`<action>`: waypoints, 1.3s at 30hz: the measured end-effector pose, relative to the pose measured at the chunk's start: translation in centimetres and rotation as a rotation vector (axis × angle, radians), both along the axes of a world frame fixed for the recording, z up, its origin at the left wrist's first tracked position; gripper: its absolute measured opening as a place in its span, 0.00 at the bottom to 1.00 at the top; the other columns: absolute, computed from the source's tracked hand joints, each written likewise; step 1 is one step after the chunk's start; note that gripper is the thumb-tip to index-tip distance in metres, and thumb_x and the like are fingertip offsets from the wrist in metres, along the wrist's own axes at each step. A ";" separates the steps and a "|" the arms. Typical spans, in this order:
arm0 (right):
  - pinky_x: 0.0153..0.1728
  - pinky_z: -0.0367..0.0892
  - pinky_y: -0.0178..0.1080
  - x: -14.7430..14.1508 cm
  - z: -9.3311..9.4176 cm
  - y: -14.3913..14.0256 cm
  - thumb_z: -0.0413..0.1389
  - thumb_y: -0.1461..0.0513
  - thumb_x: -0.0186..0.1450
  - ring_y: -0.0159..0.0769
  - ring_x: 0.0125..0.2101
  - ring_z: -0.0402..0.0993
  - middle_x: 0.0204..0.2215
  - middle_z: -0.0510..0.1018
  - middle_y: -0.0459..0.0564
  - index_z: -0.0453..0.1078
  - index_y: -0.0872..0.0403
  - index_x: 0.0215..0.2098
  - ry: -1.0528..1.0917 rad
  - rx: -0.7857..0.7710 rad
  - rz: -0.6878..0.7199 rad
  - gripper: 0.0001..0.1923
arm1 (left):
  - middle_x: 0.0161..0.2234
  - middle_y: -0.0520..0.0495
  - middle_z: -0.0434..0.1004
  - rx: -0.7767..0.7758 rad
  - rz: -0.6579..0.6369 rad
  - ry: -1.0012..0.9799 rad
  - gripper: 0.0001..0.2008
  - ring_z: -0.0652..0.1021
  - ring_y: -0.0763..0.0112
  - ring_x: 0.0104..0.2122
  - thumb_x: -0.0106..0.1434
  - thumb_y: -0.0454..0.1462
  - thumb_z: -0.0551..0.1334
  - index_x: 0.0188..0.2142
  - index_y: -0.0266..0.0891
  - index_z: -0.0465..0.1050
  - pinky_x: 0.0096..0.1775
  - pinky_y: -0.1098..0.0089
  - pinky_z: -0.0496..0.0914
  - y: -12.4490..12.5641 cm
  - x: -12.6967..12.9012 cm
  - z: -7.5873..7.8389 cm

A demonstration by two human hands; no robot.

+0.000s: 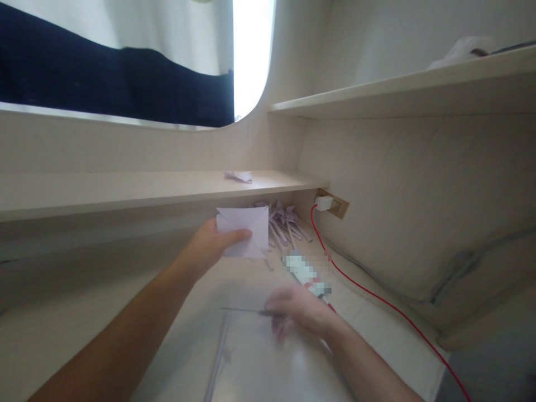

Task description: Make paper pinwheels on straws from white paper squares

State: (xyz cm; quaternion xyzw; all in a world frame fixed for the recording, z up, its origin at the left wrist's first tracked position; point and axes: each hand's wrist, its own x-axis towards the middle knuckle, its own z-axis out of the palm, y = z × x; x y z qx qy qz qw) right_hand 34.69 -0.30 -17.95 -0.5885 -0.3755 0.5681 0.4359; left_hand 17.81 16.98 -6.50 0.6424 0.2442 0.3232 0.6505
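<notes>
In my left hand [220, 237] is a square of white paper [247, 245], pinched with the thumb across its front. Diagonal crease or cut lines run in from its corners. Lower and to the right, my right hand [295, 312], smeared by motion, is closed on what look like scissors [243, 310]; a thin dark blade points left, apart from the paper. Behind the paper lie several white paper pinwheels [287, 215] on paper sticks, partly hidden. A long, thin pale stick or rolled strip [216, 357] lies on the desk below the blade.
A blurred-out pale green packet or phone [305, 273] lies right of centre on the desk. From a white plug [324, 202] a red cable [377, 298] runs along the right side. Folded paper [239, 177] rests on the low shelf [125, 190]; another shelf [410, 84] juts out at upper right.
</notes>
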 end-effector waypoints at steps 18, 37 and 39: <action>0.27 0.70 0.38 -2.2 -1.1 0.4 0.72 0.50 0.51 0.37 0.24 0.77 0.23 0.78 0.50 0.73 0.59 0.28 0.240 0.091 -0.070 0.21 | 0.44 0.41 0.87 0.077 0.094 -0.116 0.21 0.85 0.58 0.41 0.53 0.42 0.77 0.45 0.37 0.83 0.44 0.68 0.78 1.2 -2.0 1.1; 0.24 0.64 0.35 -0.6 1.3 -0.1 0.75 0.57 0.46 0.34 0.23 0.72 0.22 0.81 0.47 0.79 0.55 0.27 -0.043 0.292 -0.422 0.15 | 0.41 0.43 0.87 0.041 0.006 -0.068 0.18 0.85 0.60 0.37 0.54 0.41 0.75 0.44 0.38 0.83 0.39 0.68 0.78 -0.1 -1.0 0.8; 0.26 0.66 0.36 -0.8 1.4 -0.2 0.76 0.55 0.46 0.35 0.25 0.73 0.25 0.82 0.49 0.81 0.55 0.29 -0.064 0.301 -0.432 0.16 | 0.40 0.42 0.87 0.048 0.019 -0.049 0.18 0.85 0.59 0.36 0.53 0.40 0.75 0.44 0.37 0.83 0.38 0.67 0.77 -0.2 -1.0 0.9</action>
